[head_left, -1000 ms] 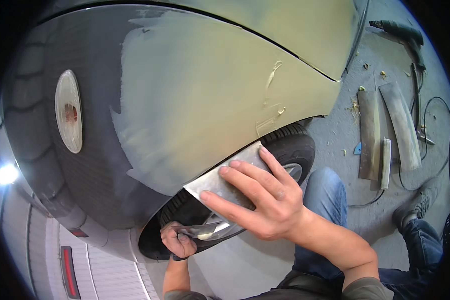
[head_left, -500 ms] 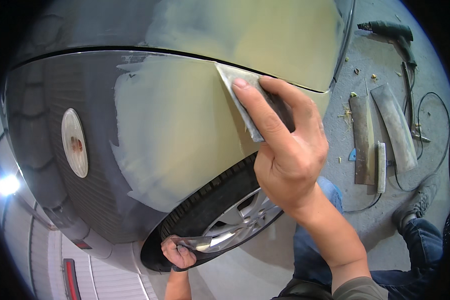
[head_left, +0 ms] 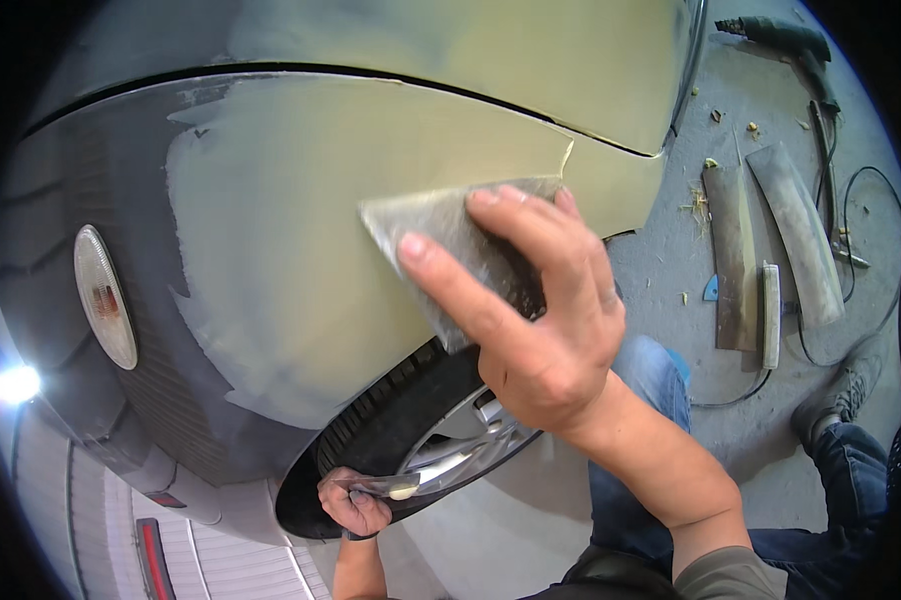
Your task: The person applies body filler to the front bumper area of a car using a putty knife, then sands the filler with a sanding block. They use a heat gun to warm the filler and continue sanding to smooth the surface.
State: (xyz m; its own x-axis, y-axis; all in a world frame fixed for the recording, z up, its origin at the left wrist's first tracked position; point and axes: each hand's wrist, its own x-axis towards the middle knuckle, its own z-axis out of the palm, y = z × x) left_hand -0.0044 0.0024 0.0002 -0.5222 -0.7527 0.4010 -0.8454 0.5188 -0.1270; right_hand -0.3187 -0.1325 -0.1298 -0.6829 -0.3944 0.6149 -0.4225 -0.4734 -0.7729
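A grey car fender (head_left: 151,200) fills the left and middle, covered by a broad patch of pale yellow-green body filler (head_left: 281,270). My right hand (head_left: 551,350) grips a flat grey spreader (head_left: 436,225), its fingers pressing the top face. The spreader lies slanted over the filler, above the wheel arch. A raised line of filler (head_left: 568,158) shows past its far right corner. Low by the tyre (head_left: 376,425), my left hand (head_left: 354,503) is closed on a thin flat putty knife (head_left: 376,484). A dab of yellowish filler (head_left: 404,492) sits on that blade.
On the concrete floor at right lie two long sanding strips (head_left: 733,260), a light bar (head_left: 771,315) with a cable, and a heat gun (head_left: 786,40). An oval side lamp (head_left: 106,295) is set in the fender. A foot (head_left: 841,390) shows at far right.
My right hand has moved left and nearer with the spreader, which now lies flatter across the filler. A raised filler line now shows at right. My left hand has stayed nearly still.
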